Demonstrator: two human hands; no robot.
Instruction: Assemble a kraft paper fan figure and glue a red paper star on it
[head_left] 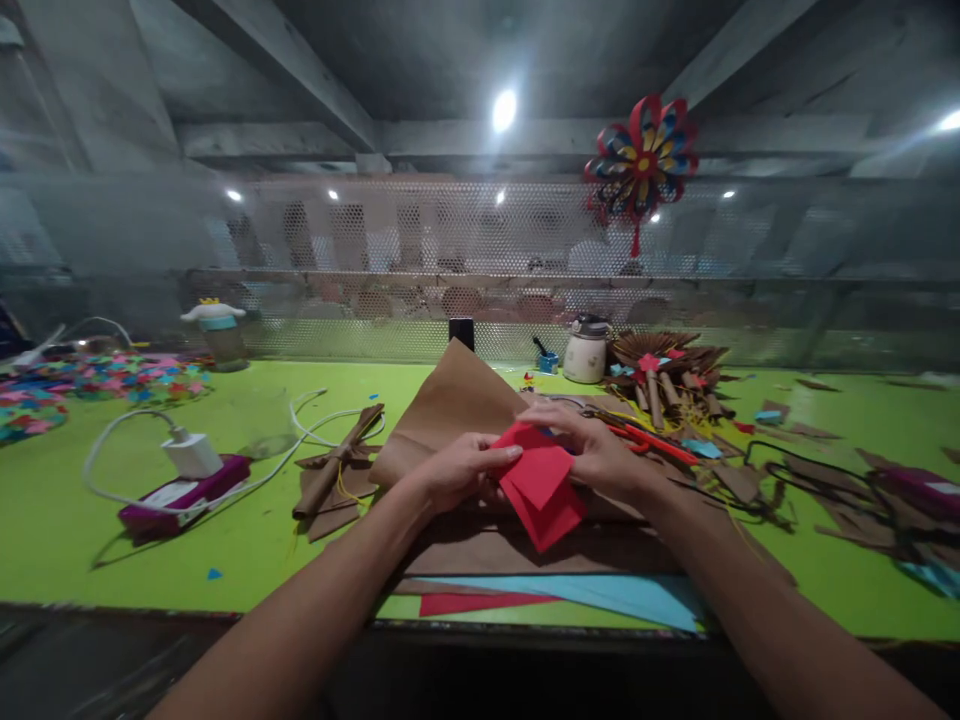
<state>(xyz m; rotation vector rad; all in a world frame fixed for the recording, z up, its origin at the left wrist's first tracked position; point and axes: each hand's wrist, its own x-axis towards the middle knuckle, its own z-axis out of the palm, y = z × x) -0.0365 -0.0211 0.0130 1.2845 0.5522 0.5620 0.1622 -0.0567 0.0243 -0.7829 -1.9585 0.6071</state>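
Fingers (501,457) pinching red paper (538,490) | left hand (459,468) at ten o'clock, right hand (602,455) at two | likely light, easily creased; hold edges

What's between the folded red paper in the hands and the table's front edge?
In the head view, below the folded red paper comes brown paper, then light-blue paper and a red paper strip, then a sliver of green tabletop.

Red paper (534,482), lime-green table (71,560)

The large sheet (454,395) is brown, the paper strip (630,592) light blue, the power strip (201,489) purple, the charger (193,455) white. A hanging flower (643,163) mixes red, blue and yellow; small cutouts (112,378) speckle pink, green and blue.
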